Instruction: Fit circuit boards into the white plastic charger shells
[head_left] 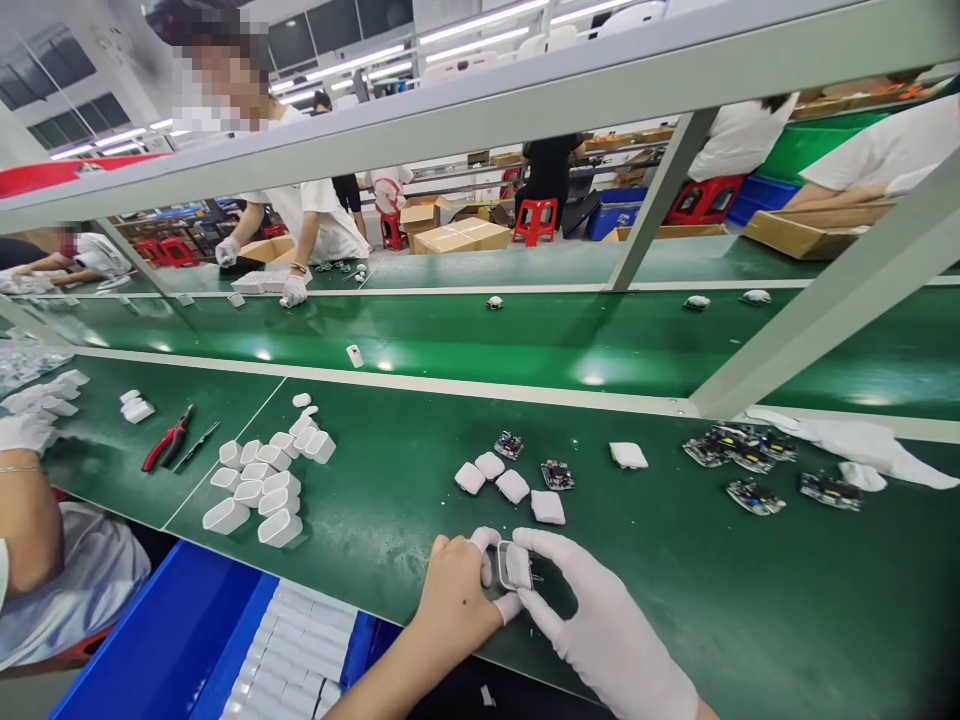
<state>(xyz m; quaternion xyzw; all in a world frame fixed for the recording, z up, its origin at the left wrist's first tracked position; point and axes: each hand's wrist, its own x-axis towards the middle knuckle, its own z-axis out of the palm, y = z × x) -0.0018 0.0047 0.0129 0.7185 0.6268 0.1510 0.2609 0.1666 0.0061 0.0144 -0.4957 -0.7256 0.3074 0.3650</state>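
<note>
My left hand (457, 592), bare apart from white finger covers on its fingertips, is closed around a small white plastic casing (502, 567). Into or against the casing's opening sits a white padded block (517, 566), pinched by the gloved fingers of my right hand (611, 625). Thin metal pins stick out on the right side of the pair. Just beyond my hands lie several more white padded blocks (513, 487) and two small circuit boards (557, 475). How deep the block sits in the casing is hard to see.
Several empty white casings (279, 528) stand to the left, near red-handled pliers (168, 440) and tweezers (196, 446). More circuit boards (739, 447) lie right beside a white glove (862, 440). A green conveyor (420, 330) runs behind. A blue bin (172, 630) sits below; co-workers are nearby.
</note>
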